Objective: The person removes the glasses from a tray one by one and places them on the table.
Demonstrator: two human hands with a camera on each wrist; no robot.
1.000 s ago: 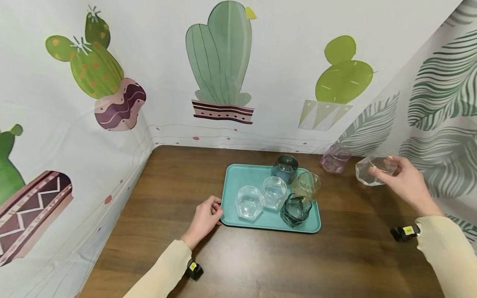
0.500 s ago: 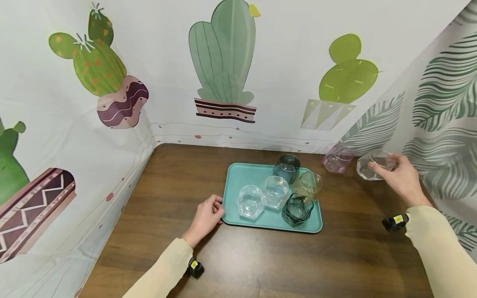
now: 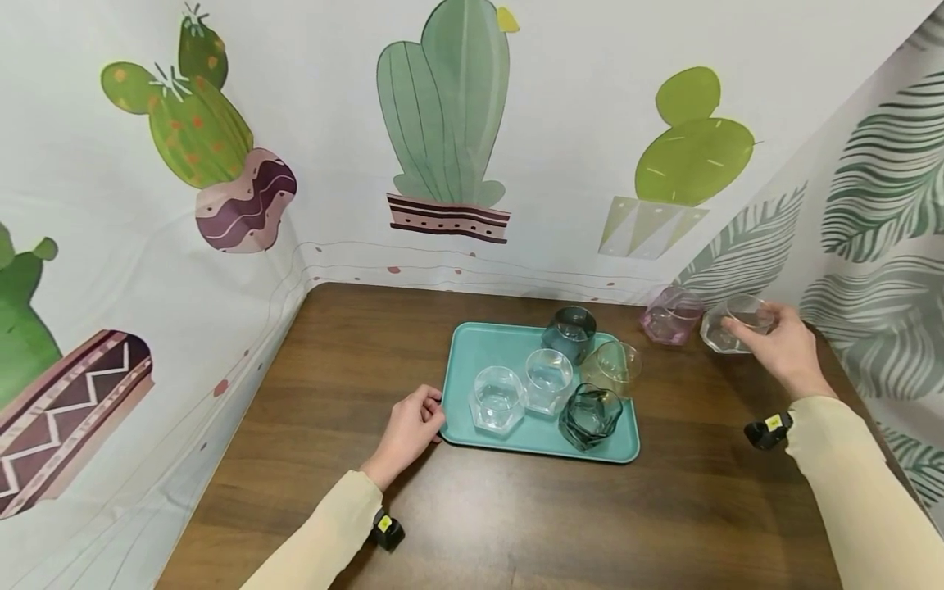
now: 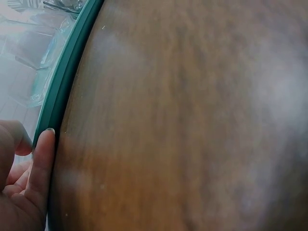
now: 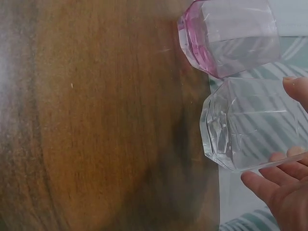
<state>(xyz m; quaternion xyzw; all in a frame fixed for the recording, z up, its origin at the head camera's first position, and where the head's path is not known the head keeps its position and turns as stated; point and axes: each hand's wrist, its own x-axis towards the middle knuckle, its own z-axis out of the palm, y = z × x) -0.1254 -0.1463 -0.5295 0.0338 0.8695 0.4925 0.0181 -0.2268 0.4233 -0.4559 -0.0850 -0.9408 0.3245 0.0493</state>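
My right hand (image 3: 791, 344) holds a clear, faceted-base glass (image 5: 255, 122) near the rim, thumb on one side and fingers on the other. The glass is close over the table at the back right, beside a pink-tinted glass (image 3: 673, 315). My left hand (image 3: 413, 422) grips the left edge of a teal tray (image 3: 468, 348), with fingertips at its rim (image 4: 60, 94) in the left wrist view. On the tray stand two clear glasses, one at front left (image 3: 496, 401) and one in the middle (image 3: 547, 383), a dark green glass (image 3: 590, 418), a blue-grey glass (image 3: 569, 332) and an amber glass (image 3: 612, 366).
The wooden table (image 3: 354, 344) runs back to a white wall cloth (image 3: 332, 147) printed with cacti and leaves. The pink and clear glasses are close to the table's back edge. A black wrist camera (image 3: 767, 432) sits on the right sleeve, another (image 3: 387, 530) on the left.
My right hand has moved slightly left and lowered the clear glass, bringing it closer to the pink glass. The left hand stays at the tray's edge. The head view has shifted slightly.
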